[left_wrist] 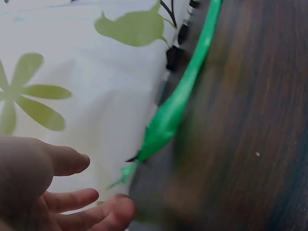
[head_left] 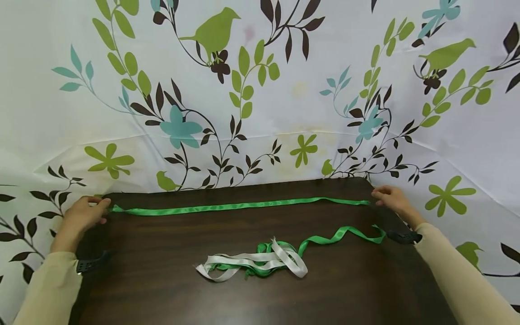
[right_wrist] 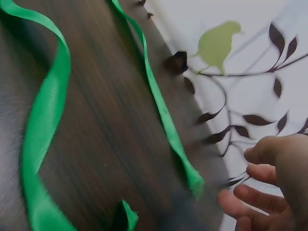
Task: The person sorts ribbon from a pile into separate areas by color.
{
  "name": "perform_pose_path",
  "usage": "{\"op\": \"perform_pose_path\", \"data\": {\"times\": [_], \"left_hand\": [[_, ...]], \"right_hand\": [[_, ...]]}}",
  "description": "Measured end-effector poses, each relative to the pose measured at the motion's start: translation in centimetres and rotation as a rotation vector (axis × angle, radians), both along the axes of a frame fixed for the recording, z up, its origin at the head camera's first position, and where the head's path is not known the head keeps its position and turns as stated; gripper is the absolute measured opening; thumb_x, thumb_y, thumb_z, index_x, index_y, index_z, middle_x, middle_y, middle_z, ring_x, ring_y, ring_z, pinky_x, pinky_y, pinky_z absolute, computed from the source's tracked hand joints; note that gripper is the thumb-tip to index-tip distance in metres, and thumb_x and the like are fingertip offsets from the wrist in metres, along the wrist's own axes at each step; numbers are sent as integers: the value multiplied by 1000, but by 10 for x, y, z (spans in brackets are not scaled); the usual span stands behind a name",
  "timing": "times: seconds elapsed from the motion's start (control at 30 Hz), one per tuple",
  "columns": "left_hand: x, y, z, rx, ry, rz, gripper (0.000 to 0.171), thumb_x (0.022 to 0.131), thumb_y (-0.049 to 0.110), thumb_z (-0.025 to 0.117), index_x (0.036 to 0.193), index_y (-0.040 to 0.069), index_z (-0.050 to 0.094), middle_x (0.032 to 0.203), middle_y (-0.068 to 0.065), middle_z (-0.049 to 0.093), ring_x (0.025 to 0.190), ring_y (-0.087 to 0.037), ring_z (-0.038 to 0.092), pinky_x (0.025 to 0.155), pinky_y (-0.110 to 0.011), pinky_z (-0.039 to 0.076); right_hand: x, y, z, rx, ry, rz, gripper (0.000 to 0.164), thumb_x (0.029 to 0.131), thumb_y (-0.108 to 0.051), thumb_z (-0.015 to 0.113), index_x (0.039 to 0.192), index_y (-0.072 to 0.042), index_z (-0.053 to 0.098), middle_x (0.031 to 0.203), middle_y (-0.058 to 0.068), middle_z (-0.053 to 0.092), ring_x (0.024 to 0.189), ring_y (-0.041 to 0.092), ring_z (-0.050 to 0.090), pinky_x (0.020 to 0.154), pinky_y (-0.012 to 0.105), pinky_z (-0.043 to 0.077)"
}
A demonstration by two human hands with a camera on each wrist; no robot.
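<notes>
Along the far side of a dark table [head_left: 154,271], we see a green ribbon [head_left: 219,208] lying nearly straight, passing twelve o'clock of a tangled ribbon pile [head_left: 264,258], probably set apart to keep it from snagging. The left hand [head_left: 86,213] at ten o'clock and right hand [head_left: 392,201] at two bracket its ends, fingers relaxed and parted, gripping nothing, apparently so as not to disturb the line. Another green strand [head_left: 325,240] curls toward three.

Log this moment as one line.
green ribbon: laid out across table; left hand: empty, near its left end; right hand: empty, near its right end; ribbon pile: on table, separate
</notes>
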State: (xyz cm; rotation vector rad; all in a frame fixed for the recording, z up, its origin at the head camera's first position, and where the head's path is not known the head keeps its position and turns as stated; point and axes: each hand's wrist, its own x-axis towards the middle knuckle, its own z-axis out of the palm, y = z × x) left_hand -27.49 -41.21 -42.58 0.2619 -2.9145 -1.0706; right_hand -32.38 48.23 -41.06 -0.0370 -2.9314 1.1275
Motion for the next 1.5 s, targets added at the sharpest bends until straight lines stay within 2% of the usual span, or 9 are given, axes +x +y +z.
{"op": "perform_pose_path", "data": {"times": [0.1, 0.23, 0.4, 0.5, 0.63, 0.8, 0.97, 1.3, 1.5], "left_hand": [[9, 1, 9, -62, 27, 18, 69, 108, 42, 38, 135, -21, 36, 79, -16, 72, 89, -46, 66, 74, -56, 43], [18, 11, 24, -106, 108, 45, 66, 107, 41, 40, 135, -18, 39, 107, -34, 66, 107, -59, 52, 78, -64, 39], [26, 30, 36, -117, 173, 5, 65, 108, 42, 40, 139, -14, 38, 130, -44, 48, 111, -61, 48, 81, -66, 40], [30, 47, 41, -122, 216, -71, 61, 108, 41, 43, 139, -12, 42, 126, -42, 53, 108, -59, 52, 80, -65, 42], [34, 74, 49, -147, 283, -174, 55, 108, 39, 47, 134, -9, 50, 121, -38, 59, 106, -56, 57, 80, -64, 43], [48, 107, 64, -145, 340, -237, 50, 108, 39, 50, 134, -4, 55, 119, -32, 64, 104, -49, 62, 80, -62, 46], [63, 140, 72, -140, 374, -282, 46, 108, 38, 51, 133, 1, 58, 117, -25, 68, 98, -41, 66, 77, -59, 48], [74, 183, 60, -176, 425, -384, 30, 107, 32, 55, 123, 8, 63, 111, -13, 72, 93, -31, 69, 74, -55, 52], [80, 195, 61, -171, 422, -405, 26, 106, 30, 57, 121, 10, 64, 109, -9, 72, 92, -28, 70, 72, -52, 53]], "right_hand": [[9, -10, 14, 85, 25, 6, 53, 108, -35, 53, 135, 11, 52, 129, 34, 55, 96, 36, 67, 79, 44, 52], [24, -28, 30, 165, 78, 61, 56, 105, -43, 56, 134, 6, 56, 126, 30, 58, 96, 35, 68, 75, 44, 54], [43, -62, 37, 158, 72, 279, 46, 104, -39, 60, 134, -4, 60, 120, 16, 66, 98, 26, 68, 78, 44, 54], [54, -84, 32, 148, 88, 404, 39, 104, -36, 62, 132, -8, 63, 118, 8, 68, 102, 24, 66, 83, 45, 53], [66, -114, 21, 183, 159, 480, 33, 101, -34, 67, 127, -13, 66, 116, 2, 68, 105, 21, 65, 85, 44, 52], [79, -149, 4, 228, 176, 521, 40, 99, -36, 70, 125, -6, 67, 113, 6, 69, 103, 25, 65, 83, 47, 52], [90, -173, -11, 298, 157, 495, 45, 97, -44, 70, 120, -5, 69, 114, 6, 67, 105, 29, 64, 85, 50, 52], [100, -179, -24, 168, 61, 522, 25, 98, -36, 71, 102, -11, 72, 93, -2, 65, 74, 15, 58, 66, 36, 49], [102, -178, -15, -108, -63, 569, 14, 100, -26, 70, 102, -13, 73, 94, 5, 67, 80, 22, 55, 68, 39, 47]]}}
